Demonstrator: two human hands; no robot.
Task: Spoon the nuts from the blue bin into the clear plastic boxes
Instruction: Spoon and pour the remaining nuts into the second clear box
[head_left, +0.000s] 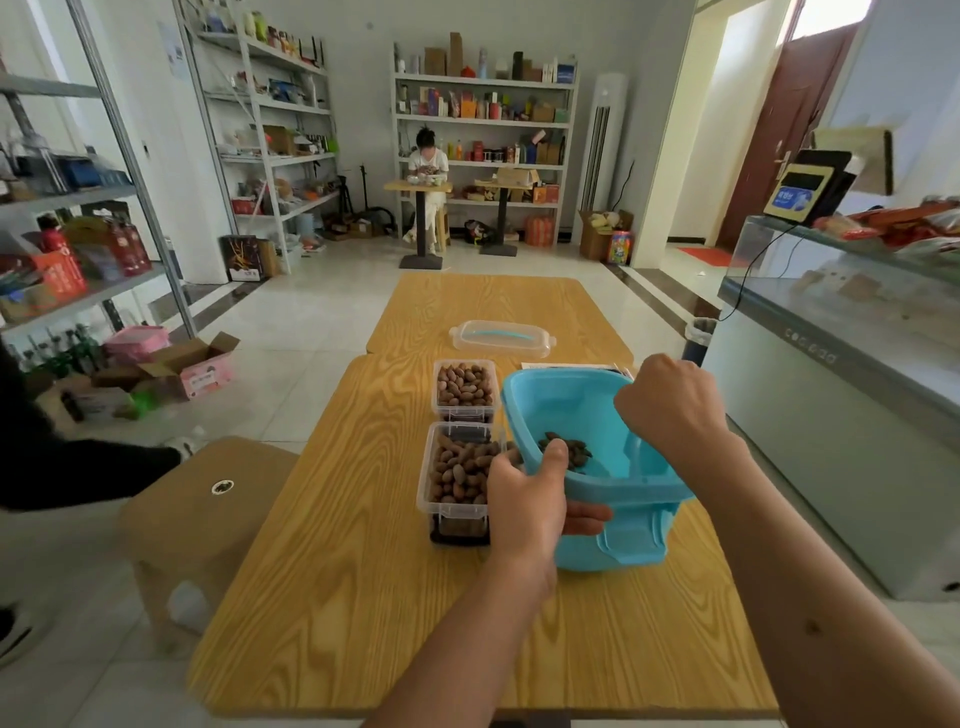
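I am looking down at a wooden table (363, 597). Lying on it: the tilted blue bin (613, 540), two clear boxes (457, 512) of nuts just left of the bin, a clear lid (501, 338) beyond it.

1. My left hand (527, 499) grips the near left rim of the blue bin (613, 540), thumb hooked over the edge and pointing away from me, fingers wrapped underneath along the outside wall.
2. My left forearm runs up from the bottom of the view, angled slightly right toward the wrist.
3. My right hand (670, 410) is curled into a fist inside the bin's opening, back of the hand facing me; what it holds is hidden.
4. My right forearm comes in from the lower right, wrist bent downward.
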